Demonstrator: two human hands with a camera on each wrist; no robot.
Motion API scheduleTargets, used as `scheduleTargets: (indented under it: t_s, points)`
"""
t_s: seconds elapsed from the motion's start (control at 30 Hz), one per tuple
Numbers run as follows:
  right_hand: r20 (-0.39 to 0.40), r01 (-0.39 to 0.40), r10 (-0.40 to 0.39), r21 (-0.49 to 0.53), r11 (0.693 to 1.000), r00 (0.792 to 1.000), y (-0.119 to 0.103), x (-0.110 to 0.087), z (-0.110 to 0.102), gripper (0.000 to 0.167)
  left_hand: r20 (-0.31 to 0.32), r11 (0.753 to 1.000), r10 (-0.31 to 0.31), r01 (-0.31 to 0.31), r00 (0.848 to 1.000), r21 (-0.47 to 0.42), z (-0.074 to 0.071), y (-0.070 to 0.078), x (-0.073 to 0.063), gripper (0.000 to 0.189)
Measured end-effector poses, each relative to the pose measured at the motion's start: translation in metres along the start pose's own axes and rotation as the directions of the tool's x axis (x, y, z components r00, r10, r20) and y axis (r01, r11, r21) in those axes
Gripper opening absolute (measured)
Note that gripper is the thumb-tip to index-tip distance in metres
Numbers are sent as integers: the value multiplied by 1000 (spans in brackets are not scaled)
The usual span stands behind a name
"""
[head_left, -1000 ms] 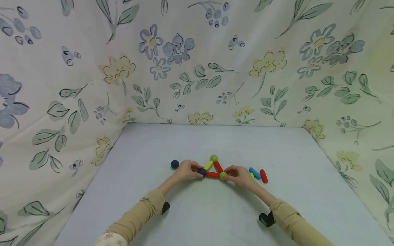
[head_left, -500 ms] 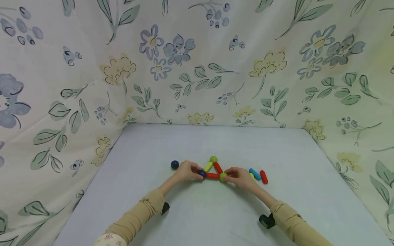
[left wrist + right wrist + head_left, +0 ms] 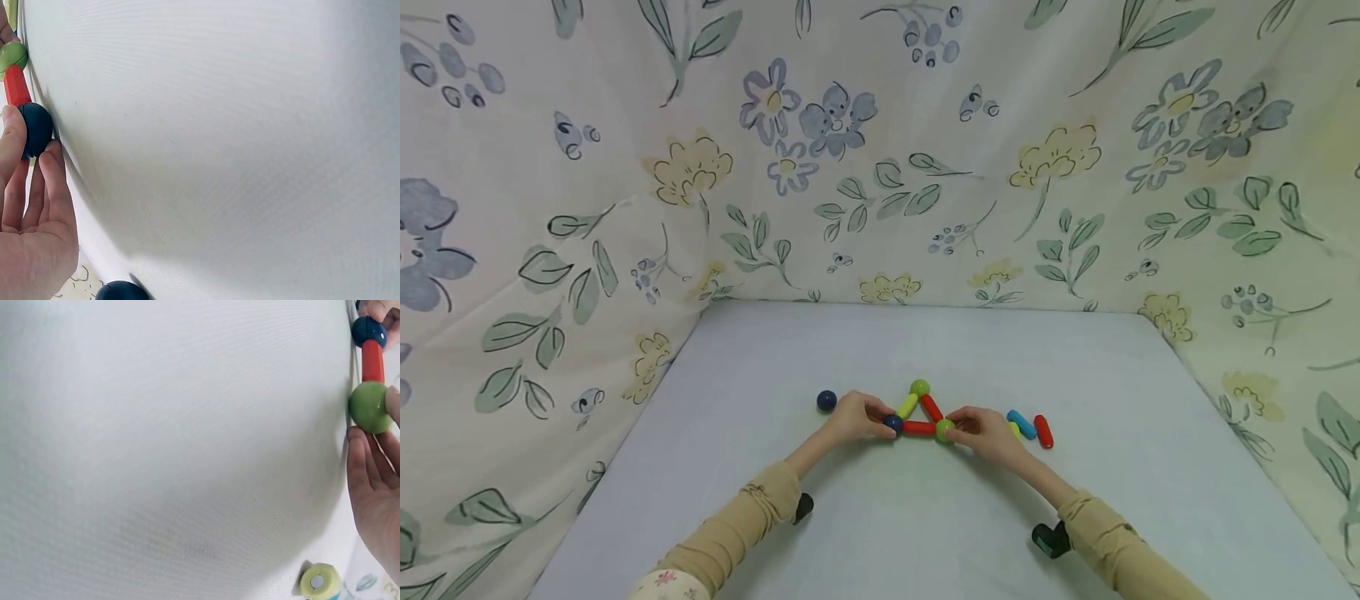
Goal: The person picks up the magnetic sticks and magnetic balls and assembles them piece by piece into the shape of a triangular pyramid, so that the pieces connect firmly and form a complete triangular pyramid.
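On the table lies a triangle of toy balls and rods. My left hand [image 3: 853,416] pinches its dark blue ball [image 3: 893,425], and my right hand [image 3: 991,432] holds the near green ball [image 3: 945,430] with thumb and fingers. A red rod [image 3: 919,428] joins these two balls. Behind, a second green ball [image 3: 920,388] forms the far corner, linked by a yellow-green rod [image 3: 907,406] and another red rod [image 3: 932,407]. The left wrist view shows the thumb [image 3: 11,140] against the blue ball; the right wrist view shows fingers under the green ball [image 3: 370,407].
A loose dark blue ball [image 3: 827,401] lies left of my left hand. To the right of my right hand are a blue rod [image 3: 1021,423], a loose red rod [image 3: 1043,431] and a partly hidden yellow rod [image 3: 1015,429]. Floral cloth [image 3: 887,208] hangs behind the white table [image 3: 910,517].
The triangle has shifted very slightly toward me since the first frame. Both hands keep the same hold on their balls.
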State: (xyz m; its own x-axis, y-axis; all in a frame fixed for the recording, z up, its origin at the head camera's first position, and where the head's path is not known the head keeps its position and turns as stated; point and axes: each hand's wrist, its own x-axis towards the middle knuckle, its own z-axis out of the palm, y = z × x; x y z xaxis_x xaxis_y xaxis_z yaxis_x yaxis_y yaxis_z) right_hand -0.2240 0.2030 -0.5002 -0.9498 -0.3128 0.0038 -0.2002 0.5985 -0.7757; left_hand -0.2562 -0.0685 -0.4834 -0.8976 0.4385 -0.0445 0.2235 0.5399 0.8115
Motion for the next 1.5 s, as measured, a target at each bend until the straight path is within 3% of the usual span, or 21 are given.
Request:
scheduleTargets:
  t_s: [0.6, 0.77, 1.0, 1.2, 1.37, 1.5]
  points:
    - [-18, 21, -20, 4, 1000, 1000, 2, 2, 3, 32, -3, 999, -42, 41, 999, -20, -3, 3, 0, 29]
    - [-5, 13, -13, 0, 1000, 1000, 0, 0, -3, 35, 0, 1000, -28, 28, 1000, -13, -1, 1, 0, 29]
    - [-105, -52, 46, -53, 997, 993, -3, -5, -39, 37, -6, 1000, -8, 8, 1000, 10, 1, -1, 0, 30]
    - [-207, -144, 131, -52, 988, 970, 7, -18, -78, 45, -12, 1000, -21, 21, 1000, 0, 1, -2, 0, 29]
    - [-196, -272, 275, 41, 961, 941, 24, -30, -99, 55, -5, 1000, -6, 6, 1000, -4, 0, -3, 1, 30]
    - [-158, -340, 340, 26, 940, 927, 37, -39, -108, 59, 3, 1000, -3, 3, 1000, -7, 0, -3, 2, 29]
